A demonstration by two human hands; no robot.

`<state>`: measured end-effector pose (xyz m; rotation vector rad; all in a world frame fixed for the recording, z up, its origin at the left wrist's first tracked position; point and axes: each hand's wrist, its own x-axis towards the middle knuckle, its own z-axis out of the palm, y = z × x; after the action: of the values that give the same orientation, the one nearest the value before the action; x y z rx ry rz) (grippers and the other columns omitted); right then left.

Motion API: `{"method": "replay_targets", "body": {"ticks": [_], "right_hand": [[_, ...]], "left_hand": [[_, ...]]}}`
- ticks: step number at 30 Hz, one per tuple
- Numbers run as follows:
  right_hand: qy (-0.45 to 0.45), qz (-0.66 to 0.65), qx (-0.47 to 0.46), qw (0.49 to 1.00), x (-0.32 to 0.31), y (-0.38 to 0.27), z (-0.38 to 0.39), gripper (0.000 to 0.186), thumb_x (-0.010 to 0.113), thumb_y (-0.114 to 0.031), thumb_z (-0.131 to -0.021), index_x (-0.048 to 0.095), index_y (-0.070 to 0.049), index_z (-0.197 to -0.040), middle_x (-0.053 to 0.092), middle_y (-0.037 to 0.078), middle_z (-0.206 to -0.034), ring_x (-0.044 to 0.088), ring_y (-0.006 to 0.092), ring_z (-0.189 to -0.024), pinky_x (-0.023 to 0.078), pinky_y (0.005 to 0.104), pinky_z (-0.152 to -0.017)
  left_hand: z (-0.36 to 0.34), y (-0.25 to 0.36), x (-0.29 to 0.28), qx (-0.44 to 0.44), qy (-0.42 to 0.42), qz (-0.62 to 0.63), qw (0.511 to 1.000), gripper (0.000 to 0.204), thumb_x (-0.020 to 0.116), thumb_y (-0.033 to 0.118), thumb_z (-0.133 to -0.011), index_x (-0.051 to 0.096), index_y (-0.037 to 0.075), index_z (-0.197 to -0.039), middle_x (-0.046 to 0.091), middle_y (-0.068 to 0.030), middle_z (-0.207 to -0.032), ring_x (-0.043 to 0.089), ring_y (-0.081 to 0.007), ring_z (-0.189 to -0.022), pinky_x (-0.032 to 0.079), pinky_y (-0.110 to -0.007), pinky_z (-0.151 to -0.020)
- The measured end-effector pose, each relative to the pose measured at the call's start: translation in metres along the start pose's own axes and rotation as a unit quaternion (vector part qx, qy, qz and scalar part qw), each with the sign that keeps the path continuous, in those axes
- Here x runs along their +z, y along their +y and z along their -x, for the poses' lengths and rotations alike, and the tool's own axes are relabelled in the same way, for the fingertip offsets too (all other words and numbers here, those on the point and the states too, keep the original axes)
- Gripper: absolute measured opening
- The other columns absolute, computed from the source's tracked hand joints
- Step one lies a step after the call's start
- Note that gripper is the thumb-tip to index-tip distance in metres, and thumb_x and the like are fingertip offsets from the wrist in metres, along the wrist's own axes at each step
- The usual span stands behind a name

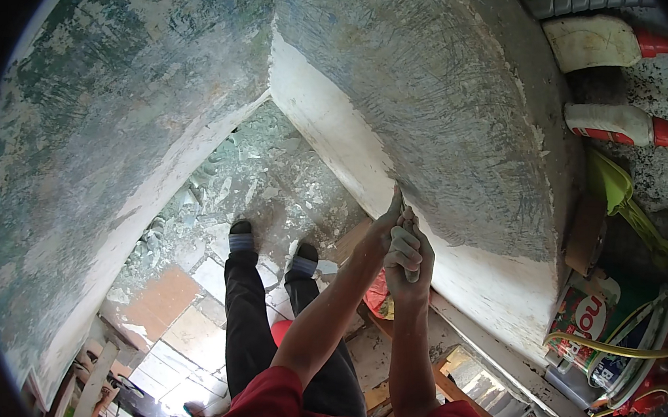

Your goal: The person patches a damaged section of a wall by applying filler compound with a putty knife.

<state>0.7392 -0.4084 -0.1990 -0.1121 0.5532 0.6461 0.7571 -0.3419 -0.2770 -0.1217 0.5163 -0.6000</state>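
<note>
My right hand (405, 255) is closed round a slim hand scraper (404, 209), most of it hidden by my fingers. My left hand (386, 218) reaches across from the left and grips the front of the same tool, fingers stretched along it. Its tip is against the right-hand wall (453, 118), where a rough, scored grey surface meets a white painted strip (334, 121) along a ragged edge. Whether the tip cuts under the white paint, I cannot tell. Pale dust coats the fingers of both hands.
Flakes and rubble (259, 167) cover the floor around my feet. A ledge at right holds white bottles with red nozzles (608, 122), a green dustpan (613, 180) and a paint bucket (598, 320). A second scored wall (119, 108) rises at left; wooden boards (89, 405) lean lower left.
</note>
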Motion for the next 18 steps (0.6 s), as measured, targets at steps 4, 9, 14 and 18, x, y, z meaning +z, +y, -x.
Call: {"method": "replay_targets", "body": {"ticks": [4, 9, 14, 18], "right_hand": [[-0.01, 0.006, 0.007, 1.0, -0.004, -0.005, -0.005, 0.028, 0.03, -0.008, -0.095, 0.044, 0.01, -0.112, 0.034, 0.001, -0.064, 0.036, 0.0051, -0.043, 0.033, 0.0157, -0.033], [-0.014, -0.009, 0.008, 1.0, 0.0, 0.001, -0.003, 0.026, 0.03, -0.007, -0.095, 0.044, 0.009, -0.111, 0.034, 0.001, -0.064, 0.035, 0.0053, -0.043, 0.033, 0.0157, -0.033], [-0.006, -0.043, 0.019, 0.999, -0.006, 0.001, -0.01, 0.027, 0.03, -0.007, -0.095, 0.043, 0.008, -0.113, 0.035, 0.001, -0.064, 0.036, 0.0056, -0.043, 0.035, 0.0171, -0.034], [-0.042, -0.013, 0.012, 0.999, -0.004, 0.0, -0.002, 0.026, 0.03, -0.007, -0.094, 0.042, 0.008, -0.113, 0.035, 0.001, -0.064, 0.036, 0.0056, -0.043, 0.035, 0.0168, -0.034]], "left_hand": [[-0.005, 0.004, -0.003, 0.013, 0.005, 0.007, 1.0, 0.061, 0.03, 0.069, -0.083, 0.045, 0.017, -0.056, 0.041, 0.0017, -0.045, 0.038, -0.0113, -0.035, 0.035, -0.026, -0.032], [-0.01, 0.005, -0.009, 0.029, 0.016, 0.017, 0.999, 0.059, 0.031, 0.067, -0.084, 0.046, 0.017, -0.056, 0.042, 0.0009, -0.046, 0.041, -0.0118, -0.037, 0.038, -0.025, -0.034], [-0.019, 0.0, -0.01, 0.038, 0.025, 0.026, 0.999, 0.058, 0.032, 0.066, -0.084, 0.046, 0.016, -0.056, 0.043, 0.0001, -0.047, 0.043, -0.0122, -0.039, 0.04, -0.024, -0.037], [-0.02, -0.006, -0.014, 0.042, 0.037, 0.035, 0.998, 0.058, 0.033, 0.065, -0.085, 0.046, 0.016, -0.057, 0.044, -0.0003, -0.047, 0.044, -0.0124, -0.04, 0.042, -0.024, -0.039]]}}
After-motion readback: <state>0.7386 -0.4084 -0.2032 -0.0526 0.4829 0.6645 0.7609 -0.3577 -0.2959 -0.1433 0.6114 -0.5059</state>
